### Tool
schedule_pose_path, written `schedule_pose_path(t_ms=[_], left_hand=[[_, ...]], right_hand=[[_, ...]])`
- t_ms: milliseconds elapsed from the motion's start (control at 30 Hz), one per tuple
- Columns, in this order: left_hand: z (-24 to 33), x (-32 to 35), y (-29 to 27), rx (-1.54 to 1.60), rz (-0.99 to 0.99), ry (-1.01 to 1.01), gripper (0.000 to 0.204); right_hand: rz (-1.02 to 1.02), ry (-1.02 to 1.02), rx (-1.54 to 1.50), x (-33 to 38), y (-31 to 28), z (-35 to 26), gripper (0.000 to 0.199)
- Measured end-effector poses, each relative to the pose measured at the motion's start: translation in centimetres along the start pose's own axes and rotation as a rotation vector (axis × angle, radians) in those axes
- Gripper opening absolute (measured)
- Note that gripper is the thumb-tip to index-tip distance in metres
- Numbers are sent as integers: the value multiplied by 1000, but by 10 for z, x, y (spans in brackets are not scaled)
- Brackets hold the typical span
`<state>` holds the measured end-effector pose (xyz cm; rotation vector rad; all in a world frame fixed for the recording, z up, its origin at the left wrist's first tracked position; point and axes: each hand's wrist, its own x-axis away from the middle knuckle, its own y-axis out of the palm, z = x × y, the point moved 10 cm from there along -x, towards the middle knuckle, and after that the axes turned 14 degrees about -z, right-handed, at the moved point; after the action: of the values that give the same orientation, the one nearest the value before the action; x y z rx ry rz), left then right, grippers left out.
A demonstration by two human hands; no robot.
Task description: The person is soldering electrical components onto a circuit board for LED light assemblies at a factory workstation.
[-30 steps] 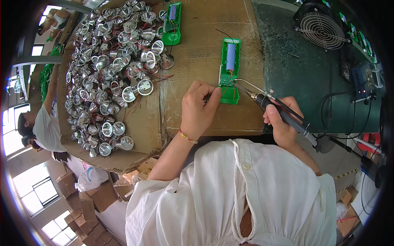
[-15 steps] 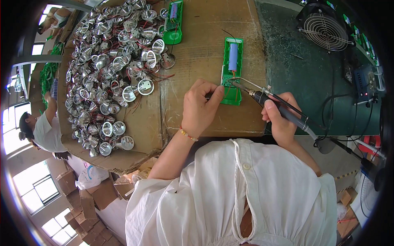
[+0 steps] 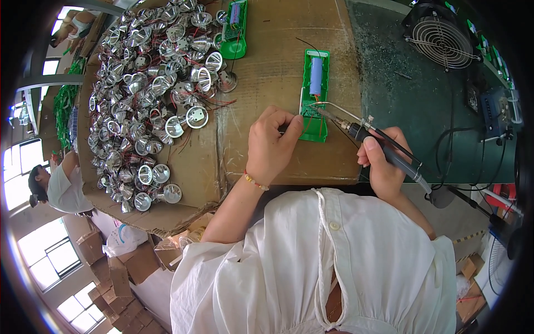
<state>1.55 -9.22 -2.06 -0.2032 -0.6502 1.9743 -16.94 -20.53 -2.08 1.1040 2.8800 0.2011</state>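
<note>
Head view: circuit board between two hands, left one nearer

I have the green plastic housing [image 3: 316,135] ahead of me on the cardboard [image 3: 267,67], its long axis running away from my chest, almost straight. Its circuit board [image 3: 309,109] sits toward my end, with the blue cylindrical battery cell [image 3: 315,76] beyond.

My left hand [image 3: 273,136] is nearer: thumb and forefinger are pinched together at the housing's left edge, beside the board; I cannot tell whether a thin wire is between them. My right hand [image 3: 385,164] is farther off, to the right and closer to me, fingers wrapped around the soldering iron [image 3: 399,163]. The iron slants forward and left, its tip at the board beside the thin metal feed tube [image 3: 340,107]; whether it touches, I cannot tell.
</note>
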Motion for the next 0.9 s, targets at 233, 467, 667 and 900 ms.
schedule_pose_path(t_ms=[233,467,667,900], left_hand=[[0,1,-2,18,48,9,16],[-19,-2,-8,408,85,-65,23],[6,-35,6,-122,-190,-133,18],[74,-230,-37,-482,20,71,17]], right_hand=[[7,-7,-6,1,-4,2,17],[84,-71,62,-2,-25,-3,16],[184,-132,45,-18,-59,-6,16],[239,3,1,-23,-77,16,16]])
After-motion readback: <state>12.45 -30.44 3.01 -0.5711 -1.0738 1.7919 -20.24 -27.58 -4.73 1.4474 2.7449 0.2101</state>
